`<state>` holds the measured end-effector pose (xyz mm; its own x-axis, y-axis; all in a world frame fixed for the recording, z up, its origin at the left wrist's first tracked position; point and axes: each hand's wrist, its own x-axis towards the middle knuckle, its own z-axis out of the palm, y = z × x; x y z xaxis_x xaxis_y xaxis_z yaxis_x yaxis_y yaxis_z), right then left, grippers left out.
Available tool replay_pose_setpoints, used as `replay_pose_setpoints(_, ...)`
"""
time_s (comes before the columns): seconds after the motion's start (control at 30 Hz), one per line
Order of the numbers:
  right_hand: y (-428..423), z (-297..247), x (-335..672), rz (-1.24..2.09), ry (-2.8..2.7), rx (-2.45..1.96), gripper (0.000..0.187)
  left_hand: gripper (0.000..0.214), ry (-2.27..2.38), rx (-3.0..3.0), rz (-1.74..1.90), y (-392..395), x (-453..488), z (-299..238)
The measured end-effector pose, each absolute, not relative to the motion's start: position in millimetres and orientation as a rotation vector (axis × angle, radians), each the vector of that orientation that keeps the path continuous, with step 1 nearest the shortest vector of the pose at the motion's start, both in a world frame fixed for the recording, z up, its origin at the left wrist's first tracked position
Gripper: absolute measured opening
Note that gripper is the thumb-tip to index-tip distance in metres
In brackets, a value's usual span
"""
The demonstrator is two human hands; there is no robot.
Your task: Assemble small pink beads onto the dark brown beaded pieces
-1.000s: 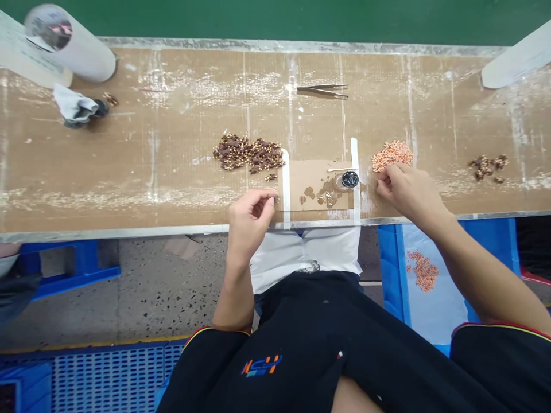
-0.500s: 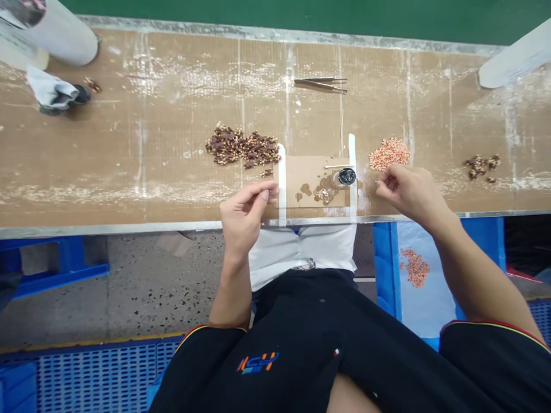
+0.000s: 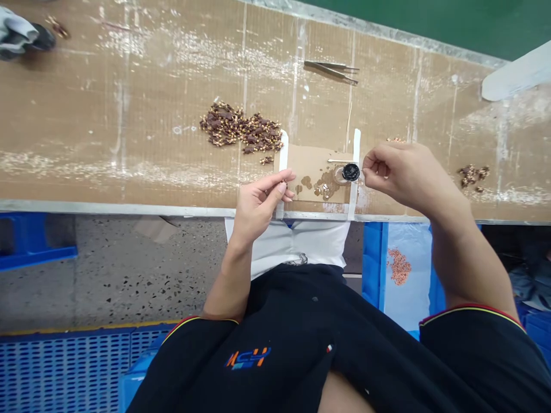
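My left hand (image 3: 257,207) is over the left edge of the cardboard pad (image 3: 307,158), thumb and forefinger pinched on a tiny piece too small to name. My right hand (image 3: 408,172) is pinched just right of a small round pot with black contents (image 3: 350,171); whatever its fingertips hold is hidden. A cotton swab (image 3: 340,161) lies behind the pot, and wet stains mark the pad. Left of the pad is a pile of small brown parts with gold-coloured ends (image 3: 241,129). Mostly covered by my right hand is a pile of small copper-coloured parts (image 3: 396,139).
Tweezers (image 3: 331,71) lie at the back of the cardboard-covered table (image 3: 172,115). More brown-and-gold parts (image 3: 472,175) sit at the right. Under the table edge, a blue crate (image 3: 373,264) holds more copper-coloured pieces (image 3: 399,267). A grey-white cloth (image 3: 15,31) is far left.
My right hand has moved left from the copper-coloured pile to beside the black pot. My left hand has shifted slightly right onto the pad's edge. The view has tilted and shifted.
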<state>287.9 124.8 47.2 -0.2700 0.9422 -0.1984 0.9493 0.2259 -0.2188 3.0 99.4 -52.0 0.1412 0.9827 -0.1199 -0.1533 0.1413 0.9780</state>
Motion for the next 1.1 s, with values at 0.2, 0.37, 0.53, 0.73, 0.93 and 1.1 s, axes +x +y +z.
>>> replay_pose_setpoints(0.2, 134.2, 46.5, 281.5, -0.421, 2.401, 1.784, 0.023, 0.037, 0.976, 1.005, 1.078, 101.4, -2.6, -62.9)
replay_pose_setpoints(0.37, 133.0, 46.3, 280.6, -0.362, 2.441, 1.739, 0.02, 0.041, 0.926, 0.945, 1.057, 103.8, -4.2, -61.7)
replay_pose_setpoints(0.53, 133.0, 46.8, 277.7, -0.358, 2.413, 1.746, 0.022, 0.043, 0.95, 0.914, 1.037, 103.9, -4.6, -61.6)
replay_pose_setpoints(0.73, 134.4, 46.3, 277.4, -0.31, 2.452, 1.698, 0.025, 0.042, 0.936, 0.916, 1.039, 102.8, -4.1, -60.4)
replay_pose_setpoints(0.93, 134.3, 46.2, 274.9, -0.291, 2.425, 1.693, 0.025, 0.041, 0.912, 0.903, 1.032, 102.7, -3.7, -61.0)
replay_pose_setpoints(1.1, 134.4, 49.1, 271.9, -0.275, 2.403, 1.69, 0.027, 0.038, 0.897, 0.898, 1.048, 102.2, -4.0, -63.9)
